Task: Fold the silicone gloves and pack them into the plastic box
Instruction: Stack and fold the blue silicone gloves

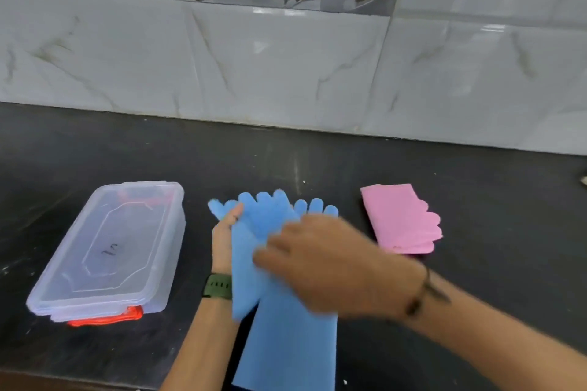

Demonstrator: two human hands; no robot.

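Observation:
Two blue silicone gloves (286,336) lie stacked on the dark counter, fingers pointing toward the wall, cuffs near the front edge. My left hand (224,241) grips the left side of the upper glove and lifts its edge. My right hand (320,260), blurred by motion, presses flat on top of the blue gloves. Folded pink gloves (401,220) rest to the right. The clear plastic box (108,251) stands at the left with its lid on and a red latch at the near end.
The black counter (476,263) runs up to a white marble-tiled wall (286,73). A green watch band (219,286) is on my left wrist and a dark bracelet on my right. The counter's front edge is just below the glove cuffs.

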